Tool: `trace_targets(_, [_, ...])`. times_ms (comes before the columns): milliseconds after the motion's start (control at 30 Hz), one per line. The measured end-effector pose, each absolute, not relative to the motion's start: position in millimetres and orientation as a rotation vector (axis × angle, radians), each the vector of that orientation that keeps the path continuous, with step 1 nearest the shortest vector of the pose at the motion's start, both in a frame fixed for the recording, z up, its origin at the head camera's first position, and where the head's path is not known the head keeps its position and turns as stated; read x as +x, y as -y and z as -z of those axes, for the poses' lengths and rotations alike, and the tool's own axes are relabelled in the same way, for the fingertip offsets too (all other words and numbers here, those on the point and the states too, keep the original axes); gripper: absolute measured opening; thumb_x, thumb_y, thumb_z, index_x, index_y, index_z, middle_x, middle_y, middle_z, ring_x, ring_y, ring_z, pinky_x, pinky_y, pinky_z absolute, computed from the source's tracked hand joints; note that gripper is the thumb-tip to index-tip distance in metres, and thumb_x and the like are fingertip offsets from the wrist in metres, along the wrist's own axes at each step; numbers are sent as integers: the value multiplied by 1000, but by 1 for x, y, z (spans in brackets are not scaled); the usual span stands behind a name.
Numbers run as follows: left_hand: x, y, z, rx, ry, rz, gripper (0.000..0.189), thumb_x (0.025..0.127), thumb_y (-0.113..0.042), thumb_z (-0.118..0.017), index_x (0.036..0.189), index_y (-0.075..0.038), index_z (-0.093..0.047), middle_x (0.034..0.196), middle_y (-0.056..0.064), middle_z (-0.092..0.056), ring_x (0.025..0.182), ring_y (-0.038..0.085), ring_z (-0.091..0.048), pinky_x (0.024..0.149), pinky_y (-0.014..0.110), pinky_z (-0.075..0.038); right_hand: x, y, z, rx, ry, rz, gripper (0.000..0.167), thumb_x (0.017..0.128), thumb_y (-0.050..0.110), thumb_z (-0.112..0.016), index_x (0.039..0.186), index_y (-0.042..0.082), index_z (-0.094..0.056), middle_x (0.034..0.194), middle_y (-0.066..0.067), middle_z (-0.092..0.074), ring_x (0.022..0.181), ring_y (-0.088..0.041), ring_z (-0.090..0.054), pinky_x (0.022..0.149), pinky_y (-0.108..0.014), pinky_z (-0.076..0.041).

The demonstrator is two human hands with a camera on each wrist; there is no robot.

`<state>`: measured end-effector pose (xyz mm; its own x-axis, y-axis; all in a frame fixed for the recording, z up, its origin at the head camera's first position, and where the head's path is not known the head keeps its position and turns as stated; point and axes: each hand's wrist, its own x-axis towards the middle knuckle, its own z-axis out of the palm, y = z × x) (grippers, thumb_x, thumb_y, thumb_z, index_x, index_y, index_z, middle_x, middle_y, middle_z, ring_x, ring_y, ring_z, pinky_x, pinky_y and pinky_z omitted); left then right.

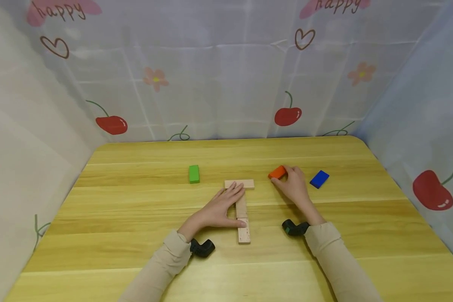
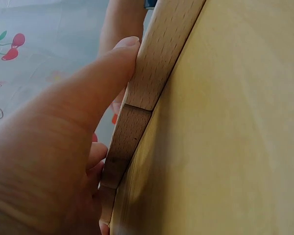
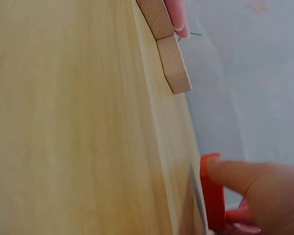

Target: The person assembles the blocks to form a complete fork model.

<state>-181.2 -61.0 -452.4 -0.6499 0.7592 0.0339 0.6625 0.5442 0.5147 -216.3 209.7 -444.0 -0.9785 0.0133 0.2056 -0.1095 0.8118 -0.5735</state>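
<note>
Three plain wooden blocks lie flat on the table in a T shape: a crosswise block at the far end, a middle block and a near block end to end below it. My left hand rests on them with fingers spread, fingertips at the crosswise block and thumb on the near block. To the right, my right hand pinches an orange-red block between thumb and fingers. In the right wrist view the red block stands on edge against the thumb, close over the table.
A green block lies left of the T. Right of my right hand lies a blue block. Black devices are strapped at both wrists, one at the left and one at the right. A printed curtain hangs behind the table.
</note>
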Motion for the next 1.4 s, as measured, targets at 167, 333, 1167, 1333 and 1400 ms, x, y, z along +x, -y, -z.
trace_targets(167, [-181,60,452,1193,-2589,-727,97,83,-56,-63,151,-8,-13,156,2,-3,139,15,8,110,44,-1,-227,-207,444,199,2769,-1098,61,87,17,-70,133,-12,-43,121,-32,-45,110,-43,-46,93,-51,-37])
trace_targets(333, [-182,60,453,1190,-2594,-704,97,83,-57,-62,151,-8,-12,156,1,-2,139,15,8,110,43,-2,-234,-196,443,311,2759,-1199,62,86,15,-70,135,-11,-42,125,-30,-46,114,-41,-46,97,-49,-36])
trace_targets(1167, [-179,60,450,1191,-2583,-733,97,83,-56,-63,150,-7,-14,156,3,-4,140,16,6,110,45,-2,-245,-183,444,657,2897,-1085,57,95,14,-57,141,-9,-33,143,-26,-32,131,-39,-29,106,-48,-23])
trace_targets(1333, [-180,60,451,1188,-2591,-721,97,83,-57,-62,150,-8,-13,156,4,-5,140,16,6,110,45,-3,-242,-183,444,678,2885,-1120,56,96,14,-56,140,-10,-33,143,-26,-32,131,-39,-28,105,-48,-24])
trace_targets(1400, [-180,60,452,1182,-2594,-721,97,83,-57,-62,150,-8,-13,156,3,-4,140,15,6,110,45,-2,-241,-182,443,678,2878,-1141,56,96,14,-56,140,-10,-33,143,-26,-32,131,-38,-28,106,-48,-23])
